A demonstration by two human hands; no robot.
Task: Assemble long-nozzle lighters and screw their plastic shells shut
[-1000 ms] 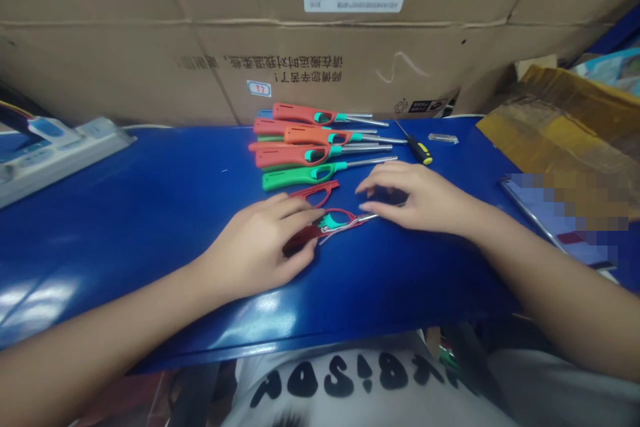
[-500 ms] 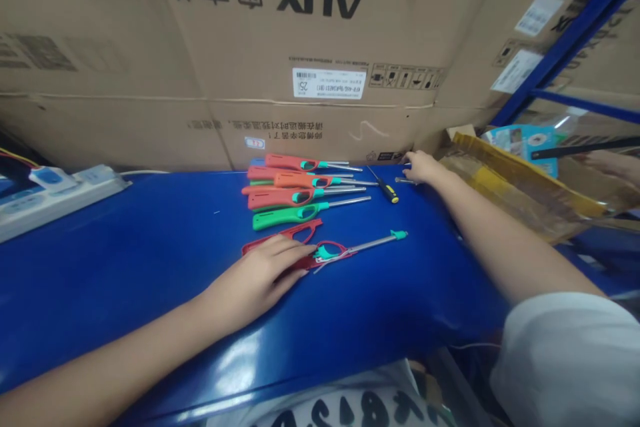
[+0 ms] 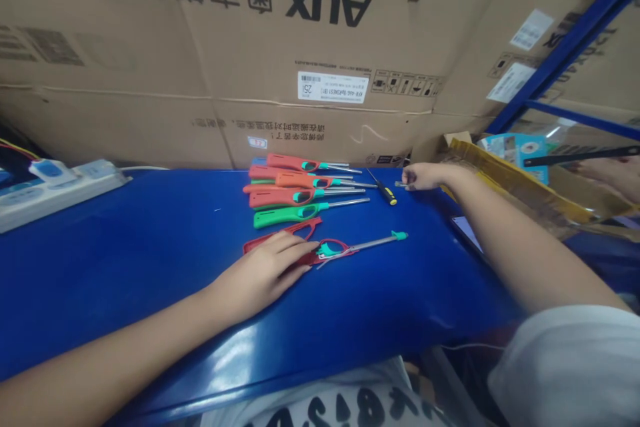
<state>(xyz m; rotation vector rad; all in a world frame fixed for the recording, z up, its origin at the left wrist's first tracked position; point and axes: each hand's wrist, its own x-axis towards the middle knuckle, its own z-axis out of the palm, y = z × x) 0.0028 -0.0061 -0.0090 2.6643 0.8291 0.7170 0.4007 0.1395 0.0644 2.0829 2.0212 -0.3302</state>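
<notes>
My left hand (image 3: 273, 263) rests over an opened red stick lighter (image 3: 339, 245), thumb on the near side and fingers across its body. Turquoise inner parts and a thin wire show at this lighter's trigger opening, and its metal tube (image 3: 375, 242) ends in a turquoise tip. Behind the fingers lies a loose red casing half (image 3: 306, 229), partly covered. At the back right, my right hand (image 3: 423, 176) has its fingers drawn together at a small shiny piece (image 3: 400, 184), too small to identify. A black-and-yellow screwdriver (image 3: 387, 193) lies to its left.
Several red, orange and green stick lighters (image 3: 285, 215) lie stacked behind my left hand. A big cardboard box (image 3: 240, 67) walls the back of the blue table (image 3: 150, 247). A power strip (image 3: 65, 185) is at left; a phone-like object (image 3: 467, 233) and taped carton (image 3: 520, 180) at right.
My right hand has turned and its fingers have closed at the small shiny piece. The phone-like object now shows beside my forearm. My left hand stays on the lighter.
</notes>
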